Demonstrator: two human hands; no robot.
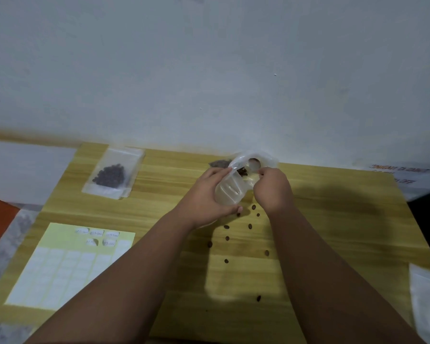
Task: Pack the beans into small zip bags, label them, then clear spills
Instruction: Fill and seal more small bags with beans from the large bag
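A small clear zip bag (230, 192) is held over the middle of the wooden table (333, 219), its mouth spread wide. My left hand (204, 197) grips the bag's body and left rim. My right hand (271, 189) pinches the right rim. A few dark beans (242, 172) show at the bag's mouth. Several spilled beans (250, 226) lie scattered on the table below my hands. At the back left lies a filled, flat zip bag (112, 173) of dark beans.
A yellow sheet of white labels (60, 266) lies front left, some with writing. A dark pile of beans (217, 164) sits behind the held bag by the wall. White paper (23, 170) lies far left; empty bags (427, 294) at the right edge.
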